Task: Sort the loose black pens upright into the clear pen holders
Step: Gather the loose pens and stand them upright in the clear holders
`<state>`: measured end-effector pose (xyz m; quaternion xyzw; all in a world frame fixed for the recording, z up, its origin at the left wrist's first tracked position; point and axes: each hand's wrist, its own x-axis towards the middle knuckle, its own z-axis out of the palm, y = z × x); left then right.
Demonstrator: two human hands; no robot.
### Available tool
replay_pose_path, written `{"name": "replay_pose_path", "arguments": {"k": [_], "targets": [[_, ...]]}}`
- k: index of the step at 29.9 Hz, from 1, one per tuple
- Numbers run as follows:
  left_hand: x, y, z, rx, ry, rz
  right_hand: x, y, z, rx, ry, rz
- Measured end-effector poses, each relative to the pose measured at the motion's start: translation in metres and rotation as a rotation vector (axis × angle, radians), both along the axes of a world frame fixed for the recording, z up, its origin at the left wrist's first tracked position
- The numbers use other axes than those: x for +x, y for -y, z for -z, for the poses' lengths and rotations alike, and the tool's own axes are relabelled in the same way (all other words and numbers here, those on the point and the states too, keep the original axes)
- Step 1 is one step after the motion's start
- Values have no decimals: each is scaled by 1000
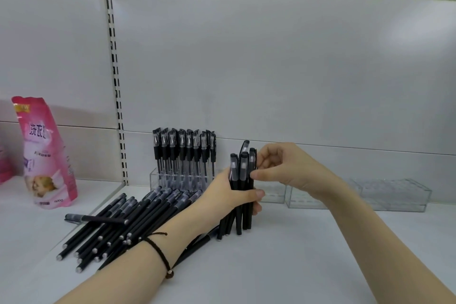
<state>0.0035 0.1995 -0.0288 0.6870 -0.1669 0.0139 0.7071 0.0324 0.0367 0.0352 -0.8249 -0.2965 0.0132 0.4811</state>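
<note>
My left hand (pixel 232 195) grips a bundle of black pens (pixel 240 219) upright, their lower ends resting on the white shelf. My right hand (pixel 283 168) pinches the top of one pen in that bundle between thumb and fingers. A heap of loose black pens (pixel 116 227) lies flat to the left, partly under my left forearm. Behind it a clear pen holder (pixel 158 177) has a row of capped pens standing upright. Empty clear holders (pixel 394 195) sit at the right by the back wall, one (pixel 274 195) partly hidden behind my hands.
A pink pouch (pixel 47 155) with printed characters stands at the left on the neighbouring shelf section. A slotted white upright (pixel 116 86) divides the back panels. White shelf surface (pixel 283 261) stretches in front of my hands.
</note>
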Motion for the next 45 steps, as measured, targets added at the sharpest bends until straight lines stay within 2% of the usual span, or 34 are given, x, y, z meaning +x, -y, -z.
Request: {"name": "replay_pose_path", "arguments": {"k": [5, 10, 16, 19, 25, 32, 34, 37, 40, 45], "targets": [[-2, -4, 1, 12, -31, -55, 1, 4, 1, -141, -16, 18], [-6, -3, -11, -46, -19, -131, 0, 12, -7, -102, -10, 17], [-4, 23, -36, -60, 44, -198, 7, 45, -10, -199, 33, 70], [3, 56, -41, -36, 51, -188, 13, 67, -18, -156, 83, 86], [28, 113, -39, -318, -41, -192, 34, 99, -22, 50, 53, 90], [42, 111, -24, -261, -61, -252, 61, 101, -16, 283, -35, 85], [43, 105, -20, -266, -109, -299, 66, 99, -22, 364, 25, 98], [49, 95, -20, -280, -145, -437, 78, 97, -26, 381, 246, 210], [55, 88, -20, -226, -115, -540, 86, 90, -15, 272, 375, 233], [58, 90, -15, -156, -98, -574, 94, 83, -1, 110, 412, 223]]}}
